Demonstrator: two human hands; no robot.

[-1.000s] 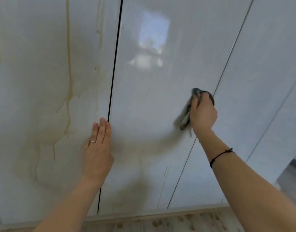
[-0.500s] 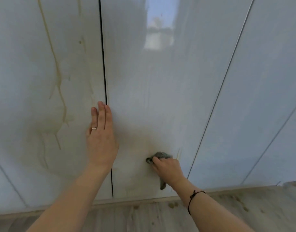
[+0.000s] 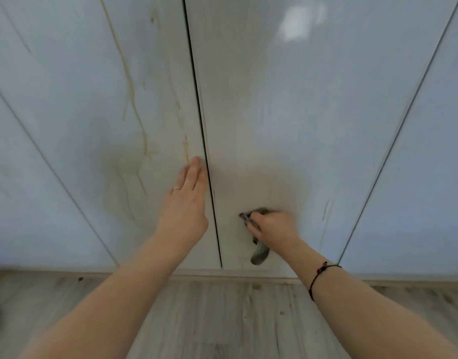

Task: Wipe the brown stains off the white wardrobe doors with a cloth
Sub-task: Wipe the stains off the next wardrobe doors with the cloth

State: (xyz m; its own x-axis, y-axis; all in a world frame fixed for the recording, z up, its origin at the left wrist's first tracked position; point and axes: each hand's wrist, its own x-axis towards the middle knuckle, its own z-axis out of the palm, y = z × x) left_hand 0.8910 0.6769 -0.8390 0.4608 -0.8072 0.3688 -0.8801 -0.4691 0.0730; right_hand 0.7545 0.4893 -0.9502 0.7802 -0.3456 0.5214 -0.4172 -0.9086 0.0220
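Gripping a grey cloth (image 3: 259, 253) in the right hand (image 3: 273, 227), fingers curled round it, against the white wardrobe door (image 3: 287, 120) at lower centre of the frame; pressing the left hand (image 3: 186, 204) flat, fingers straight and together, just left of the dark gap (image 3: 198, 99) between doors; above, toward upper left, brown stains (image 3: 134, 107) in thin runs; along the bottom, wooden floor (image 3: 222, 320).

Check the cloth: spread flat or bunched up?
Bunched. The right hand grips the cloth in a wad against the door; a loose end hangs below the hand.
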